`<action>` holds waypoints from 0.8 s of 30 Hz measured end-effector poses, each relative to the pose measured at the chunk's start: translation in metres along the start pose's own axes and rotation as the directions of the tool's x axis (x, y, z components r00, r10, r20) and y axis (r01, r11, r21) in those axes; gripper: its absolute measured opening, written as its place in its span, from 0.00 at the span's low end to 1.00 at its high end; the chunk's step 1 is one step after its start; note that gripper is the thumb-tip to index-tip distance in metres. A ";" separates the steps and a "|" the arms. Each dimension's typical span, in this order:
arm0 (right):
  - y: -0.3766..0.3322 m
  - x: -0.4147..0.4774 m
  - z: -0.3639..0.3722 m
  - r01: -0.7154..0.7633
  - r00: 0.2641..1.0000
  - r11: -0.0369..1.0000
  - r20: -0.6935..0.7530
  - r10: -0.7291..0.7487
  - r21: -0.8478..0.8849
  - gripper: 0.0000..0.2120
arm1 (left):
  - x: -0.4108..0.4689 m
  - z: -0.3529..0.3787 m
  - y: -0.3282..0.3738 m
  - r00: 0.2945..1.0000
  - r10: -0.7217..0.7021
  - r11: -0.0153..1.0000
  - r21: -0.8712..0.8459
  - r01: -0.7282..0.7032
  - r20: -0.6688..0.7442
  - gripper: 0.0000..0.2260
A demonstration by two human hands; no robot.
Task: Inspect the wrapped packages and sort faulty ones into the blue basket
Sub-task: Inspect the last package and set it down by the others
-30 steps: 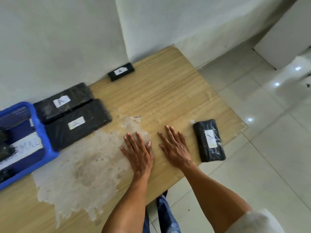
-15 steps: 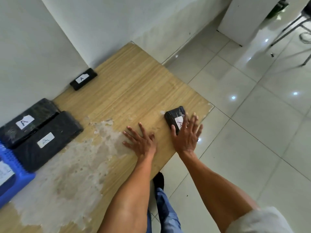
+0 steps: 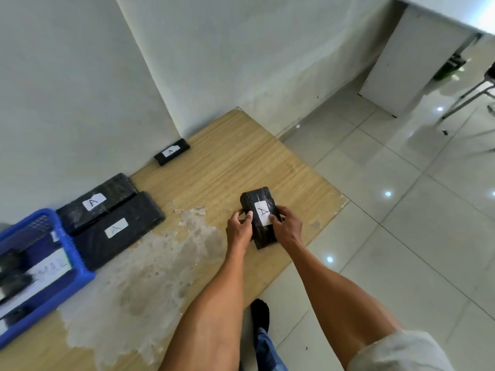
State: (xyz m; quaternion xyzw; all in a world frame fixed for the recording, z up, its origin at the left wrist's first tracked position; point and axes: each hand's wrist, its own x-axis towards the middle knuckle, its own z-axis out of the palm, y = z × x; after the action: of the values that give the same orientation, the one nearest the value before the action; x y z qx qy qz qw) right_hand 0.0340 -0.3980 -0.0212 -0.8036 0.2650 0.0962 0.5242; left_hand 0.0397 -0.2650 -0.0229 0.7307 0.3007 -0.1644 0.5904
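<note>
- Held package (image 3: 259, 218): small oblong block wrapped in glossy black film, wrinkled, with a white paper label marked "A" on its top face. No tear or fault can be made out from this view.
- Package count: four visible outside the basket. One in the hands, two large flat ones side by side at left, the farther (image 3: 97, 202) and the nearer (image 3: 117, 229), and one small one (image 3: 172, 152) far back against the wall. All black-wrapped, each with a white "A" label.
- Blue basket (image 3: 77, 259): one, at far left on the table, mesh-sided. It has dark blurred items inside and a white sheet with writing; contents can't be counted.
- Left hand (image 3: 239, 229): curled around the held package's left edge, thumb on top near the label, fingers hidden underneath.
- Right hand (image 3: 288, 226): closed on the package's right edge, thumb tip pressing the label's near corner.
- The package sits between both hands, its near end sticking out towards the person and its far end beyond the fingers. It appears raised just off the wooden table (image 3: 241, 156), near the table's right edge.
- The table has a large pale worn patch on its near left side.
</note>
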 end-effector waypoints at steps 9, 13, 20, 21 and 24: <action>-0.145 -0.041 0.070 0.242 0.940 0.968 0.263 -0.216 -0.072 0.29 | -0.031 -0.133 0.055 0.990 0.037 0.853 -0.513 -0.103 -0.137 0.32; -0.190 -0.075 0.107 0.224 0.932 0.975 0.295 -0.211 -0.009 0.36 | -0.051 -0.192 0.076 0.959 0.060 0.758 -0.612 -0.225 -0.278 0.32; -0.253 -0.129 0.143 0.281 0.901 0.945 0.294 -0.320 0.166 0.36 | -0.091 -0.307 0.085 0.884 0.085 0.699 -0.605 -0.381 -0.459 0.23; -0.261 -0.137 0.147 0.296 0.894 0.938 0.294 -0.338 0.178 0.35 | -0.098 -0.321 0.083 0.870 0.071 0.686 -0.609 -0.398 -0.489 0.20; -0.279 -0.156 0.165 0.342 0.855 0.917 0.338 -0.393 0.204 0.29 | -0.114 -0.354 0.076 0.838 0.051 0.657 -0.614 -0.438 -0.543 0.15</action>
State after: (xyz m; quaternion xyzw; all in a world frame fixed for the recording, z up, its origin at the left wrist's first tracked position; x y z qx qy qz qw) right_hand 0.0699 -0.1131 0.1964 -0.7685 0.0082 0.1261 0.6272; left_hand -0.0399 0.0381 0.1911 0.4922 0.3719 0.2368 0.7506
